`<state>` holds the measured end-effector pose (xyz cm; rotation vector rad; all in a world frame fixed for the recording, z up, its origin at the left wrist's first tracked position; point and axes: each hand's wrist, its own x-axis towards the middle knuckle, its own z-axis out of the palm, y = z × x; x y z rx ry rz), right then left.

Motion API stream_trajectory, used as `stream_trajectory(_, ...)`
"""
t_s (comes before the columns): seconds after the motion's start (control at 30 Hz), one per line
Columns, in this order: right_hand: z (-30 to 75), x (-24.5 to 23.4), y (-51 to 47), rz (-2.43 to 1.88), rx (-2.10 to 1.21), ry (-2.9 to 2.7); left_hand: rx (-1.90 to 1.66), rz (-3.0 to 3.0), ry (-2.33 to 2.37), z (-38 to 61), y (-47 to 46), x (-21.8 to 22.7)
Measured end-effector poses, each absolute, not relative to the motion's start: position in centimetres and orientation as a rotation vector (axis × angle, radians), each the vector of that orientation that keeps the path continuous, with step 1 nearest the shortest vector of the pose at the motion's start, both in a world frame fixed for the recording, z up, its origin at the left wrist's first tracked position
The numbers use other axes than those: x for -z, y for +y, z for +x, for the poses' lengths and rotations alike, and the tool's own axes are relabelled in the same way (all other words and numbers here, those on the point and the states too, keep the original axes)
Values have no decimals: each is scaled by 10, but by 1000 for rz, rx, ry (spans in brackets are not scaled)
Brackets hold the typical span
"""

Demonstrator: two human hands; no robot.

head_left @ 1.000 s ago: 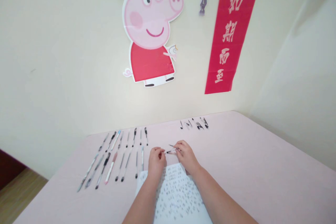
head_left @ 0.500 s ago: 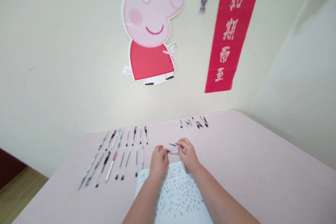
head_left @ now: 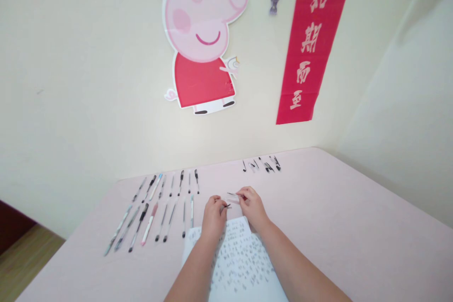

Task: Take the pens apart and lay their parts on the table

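My left hand point(head_left: 214, 214) is closed, fingers pinched round a small dark pen part point(head_left: 228, 206) whose thin end sticks out to the right. Facing it, my right hand point(head_left: 250, 204) pinches a thin, dark-tipped pen piece point(head_left: 231, 194) that points left; whether it is a refill or a barrel I cannot tell. A small gap separates the two pieces. Both hands are just above the far edge of a sheet of paper point(head_left: 244, 264) covered with handwriting, which lies under my forearms.
Two rows of pens lie on the pink tabletop point(head_left: 336, 226) at left, among them a pink-and-white pen point(head_left: 150, 224) and a black-gripped pen point(head_left: 138, 227). Several small black and clear pen parts point(head_left: 268, 167) lie at the back right. Behind the table stands a wall with a red banner point(head_left: 311, 47).
The pieces in my two hands have come apart slightly; earlier the light part between them nearly bridged the gap. Pens and paper stay in place.
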<state>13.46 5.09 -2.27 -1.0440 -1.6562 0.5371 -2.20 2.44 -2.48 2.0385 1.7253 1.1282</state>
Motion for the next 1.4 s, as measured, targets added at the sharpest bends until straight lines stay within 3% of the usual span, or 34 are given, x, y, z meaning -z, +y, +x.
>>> stream_trajectory(0.4, 135, 18, 45, -1317, -386, -2037, -1114, 2084, 1705, -21, 22, 23)
stream_trajectory(0.7, 130, 8, 39, -1124, -393, -2103, -1069, 2086, 1686, -21, 21, 22)
stream_trajectory(1.4, 130, 17, 42, -1211, -407, -1993, -1068, 2045, 1692, -22, 23, 27)
